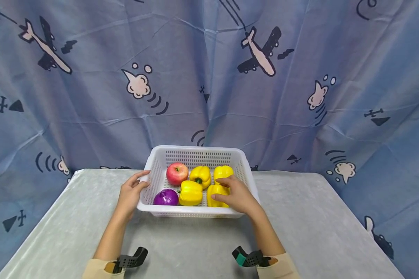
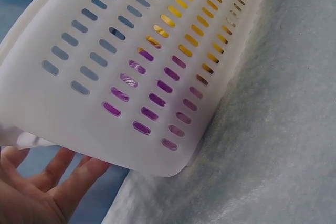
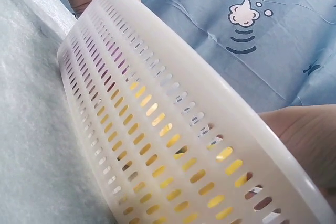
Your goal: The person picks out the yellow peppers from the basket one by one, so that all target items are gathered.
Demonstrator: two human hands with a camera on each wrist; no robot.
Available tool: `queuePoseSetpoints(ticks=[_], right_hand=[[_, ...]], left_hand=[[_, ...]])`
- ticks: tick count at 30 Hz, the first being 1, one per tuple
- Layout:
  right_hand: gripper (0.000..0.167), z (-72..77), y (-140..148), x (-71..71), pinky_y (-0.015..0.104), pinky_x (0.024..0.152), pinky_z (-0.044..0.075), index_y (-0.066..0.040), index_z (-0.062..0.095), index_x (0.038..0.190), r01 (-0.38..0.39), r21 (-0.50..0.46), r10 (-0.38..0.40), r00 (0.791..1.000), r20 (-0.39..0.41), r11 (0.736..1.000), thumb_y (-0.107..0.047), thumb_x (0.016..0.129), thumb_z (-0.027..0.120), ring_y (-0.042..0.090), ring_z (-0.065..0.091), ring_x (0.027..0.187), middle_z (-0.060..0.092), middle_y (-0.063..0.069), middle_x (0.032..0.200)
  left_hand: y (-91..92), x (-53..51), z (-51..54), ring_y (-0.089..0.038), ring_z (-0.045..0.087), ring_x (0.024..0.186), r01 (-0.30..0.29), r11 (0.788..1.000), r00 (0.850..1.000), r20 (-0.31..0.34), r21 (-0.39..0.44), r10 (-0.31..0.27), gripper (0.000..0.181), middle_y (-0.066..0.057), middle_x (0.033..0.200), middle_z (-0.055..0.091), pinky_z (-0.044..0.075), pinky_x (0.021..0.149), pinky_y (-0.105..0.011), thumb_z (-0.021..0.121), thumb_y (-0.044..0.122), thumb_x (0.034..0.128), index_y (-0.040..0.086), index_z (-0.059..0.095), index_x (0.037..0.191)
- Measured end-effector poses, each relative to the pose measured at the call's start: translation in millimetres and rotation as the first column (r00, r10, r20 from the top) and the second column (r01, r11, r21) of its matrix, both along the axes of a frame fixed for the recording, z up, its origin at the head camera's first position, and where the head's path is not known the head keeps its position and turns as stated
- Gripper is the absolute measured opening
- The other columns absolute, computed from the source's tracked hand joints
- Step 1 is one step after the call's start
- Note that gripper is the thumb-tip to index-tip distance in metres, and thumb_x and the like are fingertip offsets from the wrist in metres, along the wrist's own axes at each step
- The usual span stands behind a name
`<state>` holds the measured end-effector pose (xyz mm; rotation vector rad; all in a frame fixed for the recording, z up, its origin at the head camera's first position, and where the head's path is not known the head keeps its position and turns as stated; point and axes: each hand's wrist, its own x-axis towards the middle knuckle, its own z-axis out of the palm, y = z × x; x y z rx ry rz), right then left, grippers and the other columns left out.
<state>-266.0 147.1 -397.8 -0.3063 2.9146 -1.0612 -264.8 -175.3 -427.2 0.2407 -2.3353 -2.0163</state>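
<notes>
White slotted basket on pale tabletop, towards the far edge; blue plane-print curtain behind. Inside, left end: red apple at back, purple cabbage at front. Next along, four yellow peppers: front-left pepper just beside the cabbage, back-middle pepper right of the apple, back-right pepper and front-right pepper near the right wall

Left hand at the basket's left rim; fingers spread, nearly straight, thumb well apart, fingertips laid against the rim. Right hand in over the right rim; half spread, lightly bent, thumb at the front-right pepper, fingers above the meeting point of both right-end peppers; cannot tell whether gripping or only touching. From the wrist views, purple and yellow visible through the slots
</notes>
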Motion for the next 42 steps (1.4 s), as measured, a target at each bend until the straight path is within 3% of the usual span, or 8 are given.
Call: queuePoseSetpoints(ticks=[4,8,18,25,32,37,42], right_hand=[[0.046,0.4,-0.5,-0.9,0.046,0.101,0.051,-0.006,0.072,0.124,0.013,-0.01,-0.014,1.0,-0.019,1.0,-0.024,0.083,0.083,0.023,0.056,0.102,0.064,0.011,0.116],[0.038,0.0,-0.6,-1.3,0.047,0.102,0.052,-0.008,0.074,0.117,0.039,-0.016,-0.039,0.999,-0.022,0.999,-0.024,0.083,0.083,0.025,0.058,0.106,0.063,0.01,0.117],[0.035,1.2,1.1,1.3,0.051,0.105,0.051,-0.011,0.075,0.112,0.051,-0.026,-0.051,0.998,-0.024,0.998,-0.023,0.082,0.085,0.032,0.062,0.118,0.063,0.012,0.127],[0.034,2.7,2.1,1.9,0.052,0.106,0.05,-0.012,0.074,0.112,0.028,-0.047,-0.029,1.0,-0.012,0.998,-0.019,0.081,0.085,0.031,0.063,0.118,0.07,0.01,0.124],[0.057,2.2,2.5,2.1,0.049,0.106,0.051,-0.01,0.065,0.133,-0.045,-0.072,0.046,0.999,0.003,0.996,-0.019,0.08,0.084,0.026,0.063,0.12,0.067,0.008,0.134],[0.042,1.8,2.5,2.4,0.047,0.102,0.053,-0.011,0.07,0.124,-0.081,-0.052,0.08,0.997,-0.015,0.995,-0.021,0.085,0.08,0.023,0.064,0.115,0.071,0.006,0.125],[0.033,1.0,1.0,2.2,0.044,0.098,0.055,-0.011,0.071,0.117,-0.064,-0.031,0.063,0.998,-0.025,0.997,-0.026,0.089,0.077,0.022,0.065,0.107,0.073,0.006,0.117]], left_hand=[[-0.2,0.6,0.9,-0.027,0.052,0.128,0.001,1.0,1.0,-0.002,-0.002,-0.001,0.046,-0.022,0.148,0.052,0.046,0.095,-0.029,0.05,0.013,0.1021,0.014,0.05,0.148],[-0.4,0.7,1.4,-0.026,0.053,0.126,0.0,1.0,1.0,-0.002,-0.005,0.0,0.046,-0.022,0.148,0.052,0.047,0.091,-0.026,0.051,0.013,0.1024,0.014,0.05,0.149],[-0.2,-0.6,0.9,-0.025,0.054,0.125,0.005,1.0,1.0,-0.001,-0.011,-0.005,0.046,-0.022,0.148,0.052,0.048,0.09,-0.025,0.05,0.013,0.1026,0.014,0.05,0.149],[0.0,-0.7,1.1,-0.014,0.056,0.115,0.001,1.0,1.0,-0.004,-0.003,-0.001,0.045,-0.021,0.147,0.054,0.047,0.087,-0.02,0.051,0.012,0.102,0.013,0.051,0.148],[-0.5,0.1,0.9,-0.025,0.053,0.127,-0.002,1.0,1.0,0.001,-0.002,0.002,0.046,-0.021,0.149,0.052,0.046,0.096,-0.028,0.051,0.012,0.1023,0.013,0.05,0.148],[-1.4,-0.3,0.3,-0.028,0.05,0.133,0.005,1.0,1.0,0.002,0.006,-0.005,0.047,-0.02,0.152,0.049,0.044,0.105,-0.038,0.05,0.012,0.1029,0.014,0.049,0.149],[-1.9,-0.8,-0.5,-0.027,0.049,0.133,0.012,1.0,1.0,0.005,0.007,-0.012,0.047,-0.018,0.154,0.047,0.043,0.104,-0.037,0.05,0.013,0.1032,0.015,0.049,0.15]])
